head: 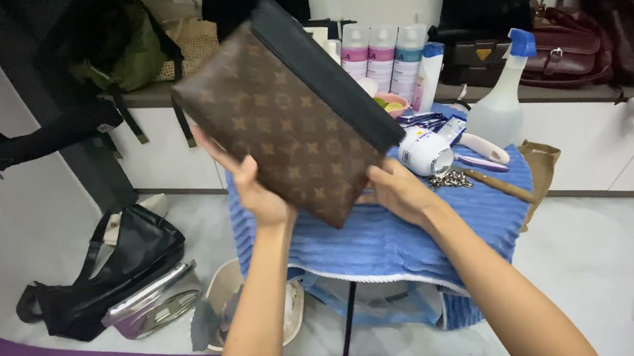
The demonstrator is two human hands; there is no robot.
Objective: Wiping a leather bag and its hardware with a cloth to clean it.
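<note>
Left hand [258, 194] and right hand [397, 190] lift brown pouch [282, 120] between them, tilted; fingers hidden behind it, grip unclear. Below hands: blue towel [412, 242]. Beyond right hand: white jar [424, 152], spray bottle [503, 95], partly blocked bottles [383, 56].

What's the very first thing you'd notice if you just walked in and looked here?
Right in the middle, both hands lift a flat brown patterned pouch with a black top edge, tilted above a small table draped in a blue ribbed towel; the left hand cups its lower edge, the right hand supports it from the right. Behind it, a clear spray bottle with a blue top stands on the table, and a black bag lies on the floor at left.
</note>
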